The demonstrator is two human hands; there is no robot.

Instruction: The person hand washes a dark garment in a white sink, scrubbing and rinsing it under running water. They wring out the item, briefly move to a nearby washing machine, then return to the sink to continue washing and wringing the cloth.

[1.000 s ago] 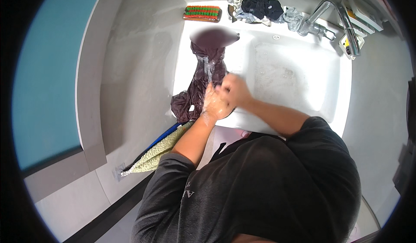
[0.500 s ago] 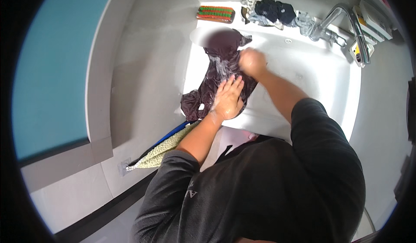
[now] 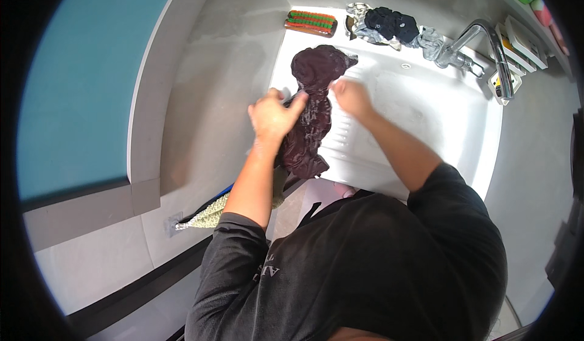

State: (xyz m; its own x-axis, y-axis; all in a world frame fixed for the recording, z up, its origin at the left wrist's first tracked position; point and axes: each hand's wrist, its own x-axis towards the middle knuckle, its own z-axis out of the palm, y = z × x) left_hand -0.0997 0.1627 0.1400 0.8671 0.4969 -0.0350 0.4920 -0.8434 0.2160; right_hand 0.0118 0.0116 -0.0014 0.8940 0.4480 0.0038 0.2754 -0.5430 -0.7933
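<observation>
A wet, dark maroon garment with streaks of suds lies bunched lengthwise on the ribbed washboard side of a white sink. At its left edge is my left hand, thumb apart from the fingers and reaching to the cloth. My right hand, blurred by motion, is closed at the garment's right edge over the ribs. Whether any cloth is inside its fingers is hidden.
A brush with green and orange bristles rests on the back ledge. Beside it sit small dark and grey cloths. A chrome faucet arches at the back right. A pale green towel hangs left of the sink.
My left hand has lifted off the middle of the garment and moved left to its edge. The garment now lies narrower and more gathered. My right hand has shifted slightly left and nearer.
</observation>
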